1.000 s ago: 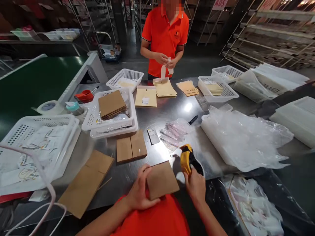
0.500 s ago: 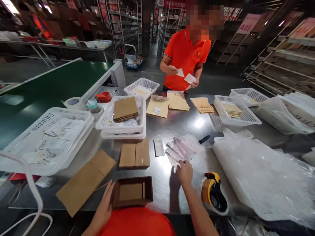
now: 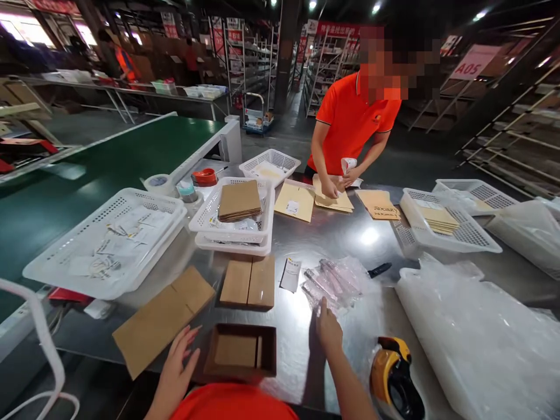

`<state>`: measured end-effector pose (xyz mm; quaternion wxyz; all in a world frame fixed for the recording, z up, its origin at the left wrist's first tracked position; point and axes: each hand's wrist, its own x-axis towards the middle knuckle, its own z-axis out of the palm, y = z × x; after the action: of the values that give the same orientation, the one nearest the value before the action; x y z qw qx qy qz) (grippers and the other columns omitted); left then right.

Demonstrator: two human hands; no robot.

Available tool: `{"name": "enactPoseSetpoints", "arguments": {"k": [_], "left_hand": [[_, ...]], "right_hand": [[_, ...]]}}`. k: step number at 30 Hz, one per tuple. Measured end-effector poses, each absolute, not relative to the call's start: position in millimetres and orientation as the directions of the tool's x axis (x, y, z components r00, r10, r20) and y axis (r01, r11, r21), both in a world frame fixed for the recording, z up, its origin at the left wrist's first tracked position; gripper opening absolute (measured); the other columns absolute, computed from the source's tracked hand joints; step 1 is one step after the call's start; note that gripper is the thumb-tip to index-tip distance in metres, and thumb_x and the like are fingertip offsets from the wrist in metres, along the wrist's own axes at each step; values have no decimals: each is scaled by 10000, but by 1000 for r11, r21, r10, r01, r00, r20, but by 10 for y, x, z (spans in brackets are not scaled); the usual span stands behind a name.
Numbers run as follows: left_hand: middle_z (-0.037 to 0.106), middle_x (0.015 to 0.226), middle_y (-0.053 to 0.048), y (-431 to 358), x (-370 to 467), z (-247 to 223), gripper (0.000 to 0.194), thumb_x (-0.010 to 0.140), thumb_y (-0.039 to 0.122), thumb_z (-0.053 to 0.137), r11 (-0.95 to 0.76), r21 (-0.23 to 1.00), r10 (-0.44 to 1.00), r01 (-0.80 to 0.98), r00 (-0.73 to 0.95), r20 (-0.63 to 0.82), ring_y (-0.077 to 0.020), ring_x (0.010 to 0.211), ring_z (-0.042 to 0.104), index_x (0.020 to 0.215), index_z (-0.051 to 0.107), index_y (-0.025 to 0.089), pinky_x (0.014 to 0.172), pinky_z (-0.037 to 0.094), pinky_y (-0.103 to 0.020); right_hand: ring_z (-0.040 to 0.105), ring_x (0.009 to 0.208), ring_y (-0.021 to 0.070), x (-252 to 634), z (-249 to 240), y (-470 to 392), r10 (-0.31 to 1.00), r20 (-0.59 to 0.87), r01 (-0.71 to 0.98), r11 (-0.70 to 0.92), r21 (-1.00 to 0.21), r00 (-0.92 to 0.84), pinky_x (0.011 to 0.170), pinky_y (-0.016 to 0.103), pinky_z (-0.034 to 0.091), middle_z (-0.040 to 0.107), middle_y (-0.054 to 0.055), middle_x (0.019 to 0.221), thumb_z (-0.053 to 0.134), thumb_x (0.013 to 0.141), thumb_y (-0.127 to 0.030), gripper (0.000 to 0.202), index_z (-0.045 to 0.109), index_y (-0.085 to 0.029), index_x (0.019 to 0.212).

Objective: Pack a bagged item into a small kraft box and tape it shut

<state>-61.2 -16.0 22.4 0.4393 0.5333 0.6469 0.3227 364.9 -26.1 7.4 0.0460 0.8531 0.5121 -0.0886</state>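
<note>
My left hand is open, its fingers spread just left of a small open cardboard box and apart from it. The box holds nothing but its brown inner flaps. Over the steel table, my right hand reaches forward with the index finger stretched out. Its fingertip is at the near edge of several pink items in bubble wrap; whether it touches them I cannot tell. A printed slip lies left of the wrap. Behind the open box sits a closed cardboard box, and a flat carton lies left.
A yellow-and-black tape dispenser stands right of my forearm. A tray heaped with clear plastic packaging fills the right side. White baskets stand left. Across the table a co-worker in an orange shirt handles envelopes.
My left hand has come away from the open box's side and spread its fingers. My right index finger points out more. The co-worker has bent down, one hand lowered to the envelopes.
</note>
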Motion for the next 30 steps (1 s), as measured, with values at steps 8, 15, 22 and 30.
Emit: {"name": "enactPoseSetpoints", "arguments": {"k": [8, 15, 22, 30], "left_hand": [[518, 1341, -150, -235, -478, 54, 660, 652, 641, 628, 344, 864, 935, 366, -49, -352, -320, 1013, 675, 1140, 550, 203, 845, 588, -449], [509, 1338, -170, -324, -473, -11, 641, 668, 610, 614, 357, 864, 931, 357, -55, -362, -322, 1021, 670, 1140, 542, 181, 842, 587, -437], [548, 1277, -155, -295, -448, 179, 656, 608, 667, 613, 386, 831, 917, 401, -66, -394, -328, 1010, 672, 1059, 574, 191, 851, 583, -455], [510, 1333, -176, -262, -470, 131, 691, 640, 652, 593, 352, 835, 922, 422, -1, -388, -305, 1034, 664, 1126, 562, 162, 873, 575, -414]], "right_hand": [[585, 1089, 232, 3699, 76, -130, 867, -111, 870, -492, -29, 487, 830, 300, 459, 525, 165, 1322, 271, 920, -82, 435, 546, -142, 1251], [607, 953, 237, 3443, -21, -574, 909, -164, 915, -398, -70, 383, 835, 313, 435, 660, 128, 1005, 341, 927, -132, 323, 664, -138, 903], [497, 1195, 317, 3091, 41, -798, 938, -221, 938, -305, -167, 266, 1007, 439, 350, 621, 148, 1190, 490, 908, -332, 242, 649, -174, 1001], [632, 982, 286, 3095, 58, -476, 866, -313, 835, -475, -277, 389, 833, 370, 438, 674, 183, 1044, 469, 812, -32, 342, 606, -100, 1118]]}}
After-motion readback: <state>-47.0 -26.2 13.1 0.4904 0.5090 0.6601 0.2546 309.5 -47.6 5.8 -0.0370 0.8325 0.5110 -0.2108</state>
